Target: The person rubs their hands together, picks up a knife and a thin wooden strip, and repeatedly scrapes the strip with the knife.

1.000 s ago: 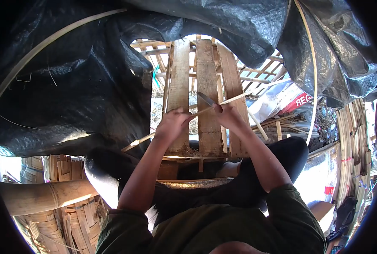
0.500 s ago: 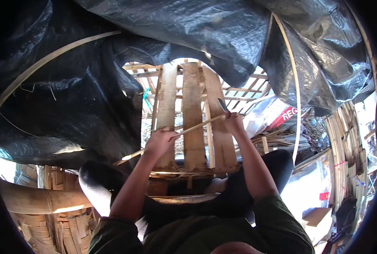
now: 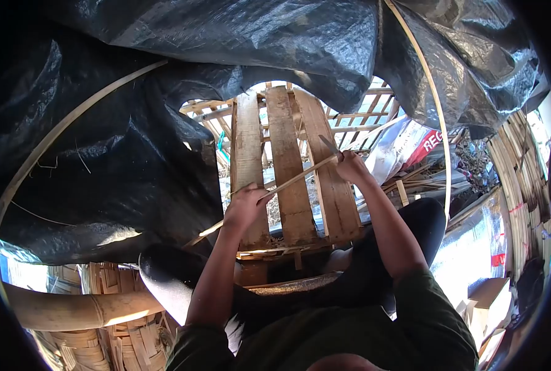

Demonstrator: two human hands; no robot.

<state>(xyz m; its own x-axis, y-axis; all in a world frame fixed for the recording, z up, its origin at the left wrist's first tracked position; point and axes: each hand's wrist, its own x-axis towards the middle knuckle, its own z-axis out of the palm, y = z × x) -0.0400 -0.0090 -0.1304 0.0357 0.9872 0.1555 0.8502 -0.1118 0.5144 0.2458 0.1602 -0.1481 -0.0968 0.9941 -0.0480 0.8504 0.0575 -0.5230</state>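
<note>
A thin bamboo strip point(image 3: 300, 175) slants across in front of me, its lower left end passing under my left forearm. My left hand point(image 3: 245, 205) is closed around the strip near its middle. My right hand point(image 3: 352, 167) is closed on a knife at the strip's upper right end. The knife's blade point(image 3: 329, 144) points up and left, and its handle is hidden in the fist. Beneath both hands lie several wooden planks point(image 3: 292, 191), side by side with gaps between them.
Black plastic sheeting point(image 3: 102, 161) hangs at the left and overhead, with bent bamboo strips point(image 3: 433, 80) against it. A thick bamboo pole point(image 3: 84, 309) lies at lower left. At right are a printed sack point(image 3: 411, 148), stacked bamboo slats point(image 3: 516, 191) and a cardboard box point(image 3: 488, 297).
The view has shifted, so most of the scene sits further right. My right hand and the knife have moved slightly up relative to the planks. Both hands keep their grip.
</note>
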